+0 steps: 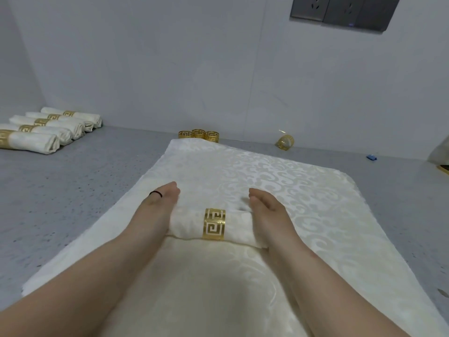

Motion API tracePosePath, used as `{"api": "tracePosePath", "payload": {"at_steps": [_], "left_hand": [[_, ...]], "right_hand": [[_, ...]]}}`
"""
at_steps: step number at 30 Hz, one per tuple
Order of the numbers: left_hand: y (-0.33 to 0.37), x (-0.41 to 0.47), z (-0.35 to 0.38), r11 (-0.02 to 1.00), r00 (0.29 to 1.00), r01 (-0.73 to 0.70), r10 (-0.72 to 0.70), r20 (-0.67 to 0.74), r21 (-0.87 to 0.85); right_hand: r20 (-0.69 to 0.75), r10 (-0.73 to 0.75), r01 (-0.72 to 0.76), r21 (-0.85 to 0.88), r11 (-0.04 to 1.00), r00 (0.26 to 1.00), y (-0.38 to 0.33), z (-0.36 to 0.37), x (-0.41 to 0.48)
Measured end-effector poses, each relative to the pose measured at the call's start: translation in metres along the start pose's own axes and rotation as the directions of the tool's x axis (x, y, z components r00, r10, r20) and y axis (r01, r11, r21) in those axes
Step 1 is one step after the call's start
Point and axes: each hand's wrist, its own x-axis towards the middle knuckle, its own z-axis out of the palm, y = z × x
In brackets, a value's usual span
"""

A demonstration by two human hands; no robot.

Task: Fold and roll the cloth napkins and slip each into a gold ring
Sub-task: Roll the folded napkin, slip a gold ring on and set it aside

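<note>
Both hands, left (159, 203) & right (266, 207), fingers straight, cupping ends of rolled cream damask napkin (239, 229) w/ gold fretwork ring (214, 223) on. Step done; next: move to finished row (52, 127).

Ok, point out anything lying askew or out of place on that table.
One gold ring lies tipped on its side near the wall, apart from the three upright rings. A small blue object sits stray at the right. The finished rolls look neatly lined up.
</note>
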Motion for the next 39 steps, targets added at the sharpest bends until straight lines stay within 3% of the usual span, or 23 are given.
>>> {"api": "tracePosePath", "payload": {"at_steps": [6,8,10,11,13,15,18,21,26,29,35,37,39], "left_hand": [[0.001,-0.003,0.001,0.999,0.999,-0.023,0.024,0.033,-0.026],[0.001,-0.001,-0.004,0.998,0.996,-0.056,0.053,0.077,0.035],[0.001,0.002,-0.013,0.970,0.969,-0.152,0.109,0.221,0.187],[0.002,0.002,-0.018,0.923,0.937,-0.232,0.126,0.326,0.308],[0.004,0.001,-0.025,0.781,0.872,-0.377,0.119,0.475,0.497],[0.004,0.001,-0.026,0.702,0.847,-0.450,0.140,0.512,0.552],[0.004,0.002,-0.027,0.587,0.830,-0.520,0.176,0.529,0.621],[0.005,0.006,-0.032,0.512,0.803,-0.563,0.154,0.576,0.649],[0.006,0.009,-0.041,0.496,0.779,-0.583,0.116,0.616,0.644],[0.006,0.012,-0.049,0.489,0.778,-0.595,0.151,0.609,0.638],[-0.002,0.010,-0.057,0.651,0.856,-0.491,0.236,0.460,0.579],[0.000,0.005,-0.054,0.571,0.855,-0.513,0.272,0.442,0.640],[0.005,0.000,-0.054,0.412,0.809,-0.580,0.393,0.438,0.702]], "right_hand": [[0.003,-0.062,0.062,-0.050,0.997,0.998,0.000,0.008,-0.002],[0.033,-0.090,0.093,-0.096,0.991,0.995,-0.003,0.009,-0.003],[0.084,-0.190,0.204,-0.229,0.952,0.978,-0.003,0.005,-0.005],[0.118,-0.265,0.290,-0.365,0.885,0.957,-0.002,0.001,-0.006],[0.266,-0.388,0.465,-0.618,0.634,0.883,-0.006,-0.004,-0.012],[0.429,-0.404,0.581,-0.696,0.422,0.808,-0.010,0.000,-0.019],[0.495,-0.377,0.611,-0.729,0.309,0.782,-0.010,0.004,-0.022],[0.495,-0.398,0.623,-0.710,0.328,0.773,-0.008,0.003,-0.021],[0.506,-0.336,0.604,-0.715,0.352,0.794,-0.009,-0.007,-0.020],[0.495,-0.290,0.573,-0.688,0.446,0.819,-0.007,-0.015,-0.017],[0.453,-0.298,0.542,-0.673,0.504,0.840,-0.001,-0.014,-0.017],[0.436,-0.325,0.544,-0.661,0.517,0.839,-0.001,-0.010,-0.018],[0.423,-0.353,0.551,-0.645,0.529,0.834,-0.007,-0.003,-0.019]]}}
